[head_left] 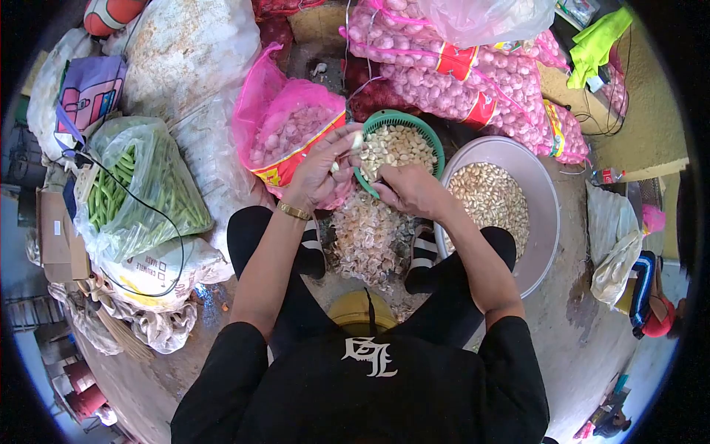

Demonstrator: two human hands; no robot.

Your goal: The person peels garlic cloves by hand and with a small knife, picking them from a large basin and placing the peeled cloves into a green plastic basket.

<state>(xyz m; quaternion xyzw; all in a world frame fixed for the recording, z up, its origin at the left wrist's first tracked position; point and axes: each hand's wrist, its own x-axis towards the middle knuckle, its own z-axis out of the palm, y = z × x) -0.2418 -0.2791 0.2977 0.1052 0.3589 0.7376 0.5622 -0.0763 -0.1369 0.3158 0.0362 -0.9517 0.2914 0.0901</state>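
My left hand (pixel 323 169) is closed around pale garlic cloves; one garlic clove (pixel 357 140) shows at the fingertips. Beside it, my right hand (pixel 416 191) is closed over the near rim of a green plastic basket (pixel 386 116). What its fingers hold, if anything, is hidden. Pale peeled cloves (pixel 403 145) lie in the basket. Under the hands, a heap of papery garlic skins (pixel 366 240) covers the floor between my feet. A pink mesh bag (pixel 251 96) of garlic bulbs stands open behind my left hand.
To the right sits a large pale basin (pixel 544 200) with many unpeeled cloves (pixel 488 207). Full pink mesh sacks (pixel 436 89) lie at the back. On the left are a clear bag of green pods (pixel 151 181) and white sacks (pixel 188 66). A yellow seat (pixel 362 309) is beneath me.
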